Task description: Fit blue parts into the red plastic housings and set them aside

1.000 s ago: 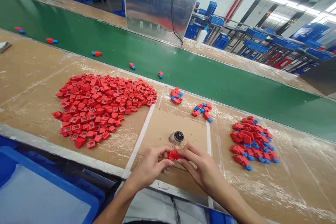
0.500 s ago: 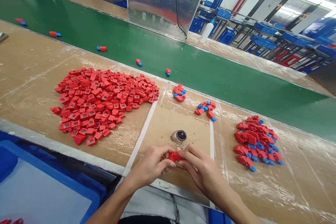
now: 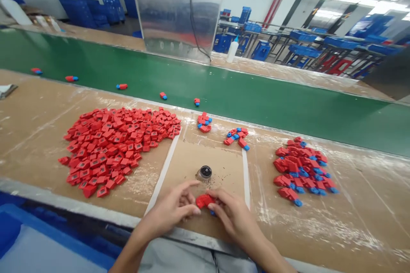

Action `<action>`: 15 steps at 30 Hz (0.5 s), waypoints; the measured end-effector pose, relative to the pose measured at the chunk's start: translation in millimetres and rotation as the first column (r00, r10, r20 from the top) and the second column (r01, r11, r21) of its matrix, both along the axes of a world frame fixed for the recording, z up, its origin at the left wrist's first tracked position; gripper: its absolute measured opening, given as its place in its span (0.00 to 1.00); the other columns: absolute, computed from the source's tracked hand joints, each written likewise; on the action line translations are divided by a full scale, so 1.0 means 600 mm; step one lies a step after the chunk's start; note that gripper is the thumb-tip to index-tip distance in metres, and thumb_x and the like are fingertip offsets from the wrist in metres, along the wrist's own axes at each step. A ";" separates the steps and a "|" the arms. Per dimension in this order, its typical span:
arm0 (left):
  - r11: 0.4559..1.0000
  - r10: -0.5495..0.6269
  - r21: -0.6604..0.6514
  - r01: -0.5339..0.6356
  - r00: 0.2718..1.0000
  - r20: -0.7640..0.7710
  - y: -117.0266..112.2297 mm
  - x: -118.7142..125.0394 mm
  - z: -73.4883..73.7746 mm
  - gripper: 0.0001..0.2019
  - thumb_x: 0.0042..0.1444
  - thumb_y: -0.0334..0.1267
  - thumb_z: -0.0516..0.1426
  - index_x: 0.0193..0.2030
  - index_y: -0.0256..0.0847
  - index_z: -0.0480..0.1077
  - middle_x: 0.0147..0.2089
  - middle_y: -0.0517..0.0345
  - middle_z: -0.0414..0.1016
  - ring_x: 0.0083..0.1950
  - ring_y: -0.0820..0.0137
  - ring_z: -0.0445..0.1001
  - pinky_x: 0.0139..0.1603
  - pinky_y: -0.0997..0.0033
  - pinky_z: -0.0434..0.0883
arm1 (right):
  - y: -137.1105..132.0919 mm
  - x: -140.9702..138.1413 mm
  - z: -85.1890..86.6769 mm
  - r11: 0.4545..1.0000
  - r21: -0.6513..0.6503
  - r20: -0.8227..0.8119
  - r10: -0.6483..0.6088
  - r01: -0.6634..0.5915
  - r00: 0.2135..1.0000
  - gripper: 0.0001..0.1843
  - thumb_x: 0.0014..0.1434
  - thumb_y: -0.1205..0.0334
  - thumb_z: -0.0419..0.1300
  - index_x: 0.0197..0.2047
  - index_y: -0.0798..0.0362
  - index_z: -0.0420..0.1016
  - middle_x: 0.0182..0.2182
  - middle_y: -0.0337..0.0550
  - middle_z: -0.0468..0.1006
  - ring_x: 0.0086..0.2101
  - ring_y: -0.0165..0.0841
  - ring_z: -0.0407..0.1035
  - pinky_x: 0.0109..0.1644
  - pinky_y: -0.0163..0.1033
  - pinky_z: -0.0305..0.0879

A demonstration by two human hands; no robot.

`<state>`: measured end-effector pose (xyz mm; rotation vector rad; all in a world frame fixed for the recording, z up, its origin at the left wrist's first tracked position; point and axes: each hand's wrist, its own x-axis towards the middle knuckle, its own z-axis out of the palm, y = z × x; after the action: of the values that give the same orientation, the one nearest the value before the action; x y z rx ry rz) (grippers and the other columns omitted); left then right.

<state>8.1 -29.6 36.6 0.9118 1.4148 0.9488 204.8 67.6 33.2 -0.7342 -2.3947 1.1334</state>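
Observation:
My left hand (image 3: 171,210) and my right hand (image 3: 232,217) meet at the near edge of the bench, both pinching one small red plastic part (image 3: 204,200) with a bit of blue showing under it. Just beyond the fingers stands a small round black-lidded jar (image 3: 205,172) on a taped cardboard square (image 3: 221,166). A big heap of red parts (image 3: 112,143) lies to the left. A pile of red parts with blue pieces (image 3: 299,170) lies to the right.
Two small clusters of red-and-blue parts (image 3: 204,121) (image 3: 237,135) sit at the far side of the bench. A green conveyor belt (image 3: 256,94) behind carries several single pieces. A metal housing (image 3: 177,19) and a white squeeze bottle (image 3: 232,49) stand beyond it.
The camera tilted up and shifted. Both hands stay together on the red part; a blue bit now shows beneath it and the left fingers are spread a little more.

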 end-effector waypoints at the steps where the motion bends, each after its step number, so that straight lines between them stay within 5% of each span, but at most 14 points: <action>1: 1.000 0.019 -0.013 -0.020 0.997 -0.068 0.002 -0.022 0.008 0.32 0.52 0.38 0.60 0.64 0.43 0.60 0.35 0.60 0.73 0.32 0.70 0.71 0.31 0.74 0.68 | 0.010 0.014 0.004 0.999 -0.004 -0.017 -0.033 0.033 0.999 0.11 0.67 0.62 0.53 0.48 0.53 0.74 0.35 0.45 0.77 0.33 0.35 0.72 0.37 0.38 0.69; 3: 0.987 0.156 0.025 -0.158 0.916 -0.371 0.010 -0.076 0.026 0.28 0.57 0.44 0.55 0.64 0.42 0.59 0.35 0.57 0.75 0.35 0.66 0.74 0.34 0.70 0.69 | 0.046 0.059 0.014 0.988 0.010 -0.053 -0.150 0.151 0.987 0.12 0.67 0.58 0.54 0.49 0.52 0.74 0.37 0.46 0.78 0.35 0.37 0.73 0.39 0.40 0.71; 5: 0.952 0.247 0.075 -0.296 0.602 -0.760 0.028 -0.131 0.042 0.23 0.61 0.48 0.50 0.61 0.41 0.63 0.34 0.53 0.76 0.37 0.61 0.75 0.37 0.65 0.68 | 0.099 0.125 0.022 0.947 0.039 -0.078 -0.317 0.320 0.945 0.14 0.65 0.53 0.56 0.48 0.51 0.75 0.40 0.47 0.79 0.38 0.40 0.75 0.41 0.43 0.73; 7: 0.945 0.149 0.051 -0.324 0.286 -0.946 0.051 -0.168 0.055 0.21 0.64 0.49 0.46 0.57 0.40 0.66 0.32 0.49 0.77 0.37 0.54 0.76 0.36 0.62 0.66 | 0.163 0.203 0.023 0.852 0.087 -0.101 -0.509 0.517 0.855 0.18 0.61 0.49 0.58 0.48 0.51 0.76 0.42 0.49 0.80 0.39 0.42 0.75 0.41 0.45 0.74; 9: 0.952 0.015 -0.017 -0.305 0.101 -0.995 0.076 -0.182 0.062 0.23 0.65 0.49 0.42 0.56 0.39 0.66 0.30 0.45 0.77 0.36 0.50 0.76 0.33 0.61 0.64 | 0.225 0.275 0.020 0.717 0.154 -0.108 -0.672 0.680 0.733 0.21 0.58 0.46 0.59 0.46 0.52 0.77 0.43 0.51 0.80 0.39 0.45 0.76 0.42 0.47 0.73; 12: 0.940 -0.121 -0.115 -0.322 -0.001 -0.993 0.103 -0.183 0.058 0.22 0.65 0.50 0.39 0.52 0.42 0.66 0.29 0.46 0.76 0.34 0.50 0.76 0.31 0.63 0.61 | 0.303 0.350 0.019 0.583 0.213 -0.047 -0.795 0.784 0.605 0.21 0.57 0.49 0.57 0.45 0.56 0.77 0.43 0.55 0.80 0.40 0.46 0.76 0.45 0.48 0.71; 15: 0.933 -0.132 -0.147 -0.328 0.068 -0.989 0.108 -0.198 0.032 0.18 0.63 0.53 0.40 0.43 0.48 0.65 0.23 0.56 0.72 0.29 0.54 0.73 0.30 0.66 0.59 | 0.358 0.382 0.023 0.531 0.253 0.002 -0.836 0.809 0.548 0.18 0.59 0.56 0.56 0.46 0.58 0.77 0.41 0.56 0.81 0.38 0.43 0.76 0.44 0.45 0.71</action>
<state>-110.7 35.4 56.0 1.2693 2.7988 -0.1208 434.0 282.2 46.9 -1.6529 -1.7700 0.3900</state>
